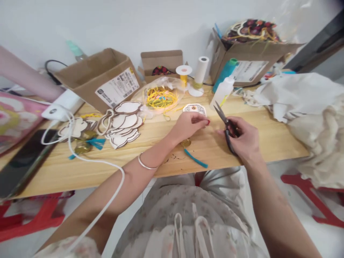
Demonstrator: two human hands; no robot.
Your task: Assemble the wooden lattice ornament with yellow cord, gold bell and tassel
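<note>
In my right hand (245, 139) is a pair of black-handled scissors (221, 114), its blades pointing up and away to the left. My left hand (190, 125) is closed in a pinch left of the blades; what lies between the fingertips is too small to make out. Just behind it, partly covered by the hand, lies a white patterned plaque (195, 108) with a red centre. A gold coin-like charm (186, 143) sits on the table below my left hand, with a teal strip (196, 158) near the table edge.
Yellow cord (161, 98) lies in a clear bag. Behind it stand a yellow spool (183, 79), a white bottle (221, 93) and cardboard boxes (118, 86). Cloud-shaped wooden pieces (125, 127) are piled left. A white cable (107, 162) crosses over my left arm; cloth (285, 95) lies right.
</note>
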